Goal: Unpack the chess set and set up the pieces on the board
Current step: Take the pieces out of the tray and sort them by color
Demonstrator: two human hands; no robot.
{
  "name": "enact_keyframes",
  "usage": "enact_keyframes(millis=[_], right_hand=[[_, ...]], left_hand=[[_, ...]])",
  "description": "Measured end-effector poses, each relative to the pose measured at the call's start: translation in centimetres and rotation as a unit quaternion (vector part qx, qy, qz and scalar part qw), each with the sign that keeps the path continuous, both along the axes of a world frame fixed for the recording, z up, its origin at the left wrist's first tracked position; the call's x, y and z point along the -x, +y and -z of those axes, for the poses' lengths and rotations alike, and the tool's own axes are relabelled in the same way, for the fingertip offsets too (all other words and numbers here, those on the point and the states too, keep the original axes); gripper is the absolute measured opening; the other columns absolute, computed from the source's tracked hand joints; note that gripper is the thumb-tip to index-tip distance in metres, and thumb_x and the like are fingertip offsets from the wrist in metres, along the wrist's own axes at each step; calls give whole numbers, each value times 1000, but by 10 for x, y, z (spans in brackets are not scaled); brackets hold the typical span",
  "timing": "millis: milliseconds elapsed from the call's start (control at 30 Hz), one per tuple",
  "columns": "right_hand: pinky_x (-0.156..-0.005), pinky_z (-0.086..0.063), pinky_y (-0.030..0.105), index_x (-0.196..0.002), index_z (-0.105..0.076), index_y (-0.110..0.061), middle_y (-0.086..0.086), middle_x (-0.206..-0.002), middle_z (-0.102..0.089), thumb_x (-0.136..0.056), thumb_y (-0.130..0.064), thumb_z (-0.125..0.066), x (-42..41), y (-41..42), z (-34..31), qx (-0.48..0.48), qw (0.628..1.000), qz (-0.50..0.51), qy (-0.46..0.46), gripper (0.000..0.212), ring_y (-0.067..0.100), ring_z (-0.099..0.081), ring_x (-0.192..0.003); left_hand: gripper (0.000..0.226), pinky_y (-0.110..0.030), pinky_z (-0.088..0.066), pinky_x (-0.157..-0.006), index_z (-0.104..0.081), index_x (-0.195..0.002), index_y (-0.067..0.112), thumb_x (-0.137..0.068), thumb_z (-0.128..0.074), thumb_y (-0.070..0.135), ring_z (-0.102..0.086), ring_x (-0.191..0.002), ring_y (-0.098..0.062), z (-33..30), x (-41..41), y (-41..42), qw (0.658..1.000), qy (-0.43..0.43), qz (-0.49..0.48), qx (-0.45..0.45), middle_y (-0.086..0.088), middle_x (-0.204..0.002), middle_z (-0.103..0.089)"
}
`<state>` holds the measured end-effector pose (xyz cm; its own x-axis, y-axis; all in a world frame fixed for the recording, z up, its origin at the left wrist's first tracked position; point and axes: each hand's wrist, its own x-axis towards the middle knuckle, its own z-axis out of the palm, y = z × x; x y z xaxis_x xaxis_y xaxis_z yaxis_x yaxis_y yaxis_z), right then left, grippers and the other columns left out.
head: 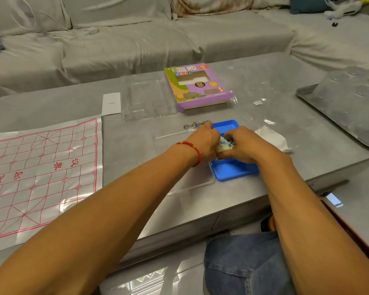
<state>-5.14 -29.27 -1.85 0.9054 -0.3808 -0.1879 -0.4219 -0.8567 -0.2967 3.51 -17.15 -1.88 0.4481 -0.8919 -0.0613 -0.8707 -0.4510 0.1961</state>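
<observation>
Here, both hands meet over a shallow blue plastic tray (232,172) near the front edge of a grey table (136,135). The left hand (205,141), with a red cord bracelet (192,149) on its wrist, and the right hand (245,145) have their fingers curled round a small pale packet (226,144) with dark printed characters, gripping it from either side just above the tray. What the packet contains cannot be made out.

To the left lies a white sheet board printed with a red grid and red characters (41,177), spread flat, well apart from the tray. A clear plastic lid (185,167) lies flat just left of the tray, partly under the left wrist. Behind the tray sits a small metal wire puzzle (192,125), and farther back a purple and green cardboard box (197,87) with a cut-out window. Beside the box, to its left, rests a clear plastic insert (145,96) and a white paper slip (111,103). A crumpled clear wrapper (273,137) lies right of the hands.
</observation>
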Motion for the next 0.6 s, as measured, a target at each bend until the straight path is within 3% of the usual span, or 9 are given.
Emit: enact_keyframes(millis=[100,267,400,600], right_hand=[[-79,-49,37,-108,-66,-10,9,-107,-60,-68,-51,-84,-3,2,-4,-16,1000,15,21,60,25,-57,-92],[-87,-51,42,-110,-65,-8,8,-108,-63,-72,-43,-85,-1,0,-6,-37,999,31,5,55,26,-59,-96],[-78,-42,31,-124,-57,-14,2,-113,-54,-71,-43,-85,-1,-4,2,-70,997,29,-24,66,21,-52,-96],[-75,-44,31,-119,-55,-21,0,-112,-55,-69,-40,-87,-2,-6,5,-93,995,26,-22,63,20,-55,-93]], left_hand=[[45,-28,-43,-83,-64,-122,11,-80,-74,23,-48,-99,-21,-6,-6,-1,1000,5,8,-7,-14,-116,-55],[45,-21,-37,-73,-66,-122,16,-80,-77,28,-47,-90,-15,-9,-13,-2,1000,5,17,4,-7,-113,-56],[35,-21,-36,-71,-71,-115,19,-82,-73,30,-49,-89,-15,-8,-15,1,999,1,25,21,-6,-107,-59],[46,-24,-50,-75,-62,-116,15,-74,-80,22,-61,-89,-16,-7,-12,9,995,72,-4,71,-5,-111,-61]])
